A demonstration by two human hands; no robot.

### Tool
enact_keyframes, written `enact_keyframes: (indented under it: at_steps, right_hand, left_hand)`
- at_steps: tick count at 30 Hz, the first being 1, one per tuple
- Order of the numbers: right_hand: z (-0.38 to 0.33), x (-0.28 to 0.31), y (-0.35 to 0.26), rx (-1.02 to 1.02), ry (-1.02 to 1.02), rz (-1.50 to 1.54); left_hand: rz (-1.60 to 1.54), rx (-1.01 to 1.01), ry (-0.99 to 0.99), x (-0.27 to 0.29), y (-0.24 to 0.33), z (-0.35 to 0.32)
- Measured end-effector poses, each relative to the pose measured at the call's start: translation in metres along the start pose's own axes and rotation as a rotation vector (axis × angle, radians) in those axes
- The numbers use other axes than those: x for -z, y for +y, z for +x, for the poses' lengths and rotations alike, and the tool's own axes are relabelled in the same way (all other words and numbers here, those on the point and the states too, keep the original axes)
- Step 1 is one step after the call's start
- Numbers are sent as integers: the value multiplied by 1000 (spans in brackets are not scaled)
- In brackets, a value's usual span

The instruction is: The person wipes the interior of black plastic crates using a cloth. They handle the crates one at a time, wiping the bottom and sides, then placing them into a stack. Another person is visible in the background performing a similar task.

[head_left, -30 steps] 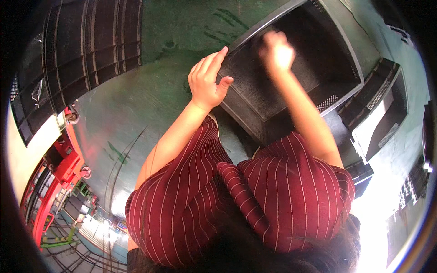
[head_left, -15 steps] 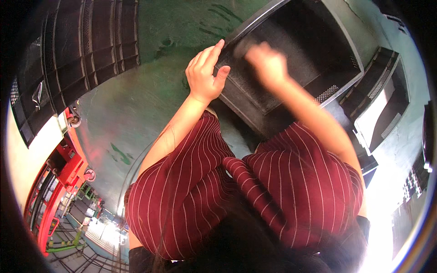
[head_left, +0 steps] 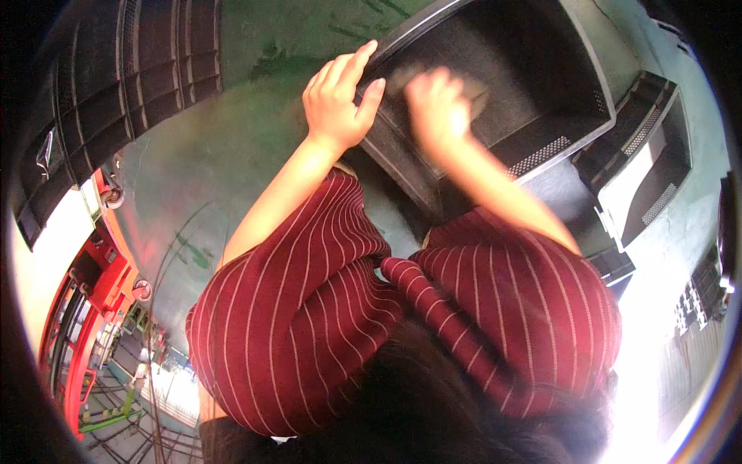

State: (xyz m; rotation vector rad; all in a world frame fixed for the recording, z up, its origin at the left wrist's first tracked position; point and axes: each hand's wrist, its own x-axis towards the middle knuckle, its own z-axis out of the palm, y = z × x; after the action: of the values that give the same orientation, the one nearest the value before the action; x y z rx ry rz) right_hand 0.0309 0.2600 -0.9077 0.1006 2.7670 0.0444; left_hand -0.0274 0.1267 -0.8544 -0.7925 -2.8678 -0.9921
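Sweeping over the inside of the black crate (head_left: 533,69), the right hand (head_left: 440,108) is now sitting closer to the crate's left-hand side than a second ago, when it was passing over the middle. Everything is also sliding slightly in the picture, so the head is probably moving a little. Meanwhile the left hand (head_left: 340,104) is keeping its place at the crate's left rim. That suggests the right hand is doing the moving work while the left is steadying or guarding the edge.

The crate is lying open in front of the person, mostly ahead and to the right of the left hand. The right hand is reaching over its open side, and blur is hiding whether it is touching the floor of the crate. Its fingers are curling, and a greyish blur (head_left: 481,91) is showing just beside them; I cannot tell what it is or whether the hand is gripping it. The left hand is holding its fingers straight with the thumb spreading away, closing on nothing. The two hands are staying apart but near each other. Another crate (head_left: 666,166) is standing off to the right, and dark crates (head_left: 108,69) are filling the upper left, well apart from both hands.
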Motion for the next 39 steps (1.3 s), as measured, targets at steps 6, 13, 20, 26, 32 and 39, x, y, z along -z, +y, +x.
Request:
enact_keyframes:
  at_steps: [6, 13, 20, 26, 32, 39]
  right_hand:
    - [-11, -6, 32, 316, -73, 222]
    - [23, -18, 166, -115, 1, -158]
    - [-51, -37, 75, 229, 56, -310]
    - [-46, -4, 17, 642, -534, 134]
    - [-34, -12, 34, 788, -388, 284]
    - [-16, -23, 26, 723, -182, 455]
  left_hand:
    - [8, 4, -17, 0, -1, -3]
    - [14, -31, 51, -4, -4, -3]
    - [-2, -45, 78, 11, 16, 7]
    - [28, -13, 62, 10, 14, 5]
    - [27, -46, 114, 5, 8, 2]
    - [9, 0, 90, 12, 10, 0]
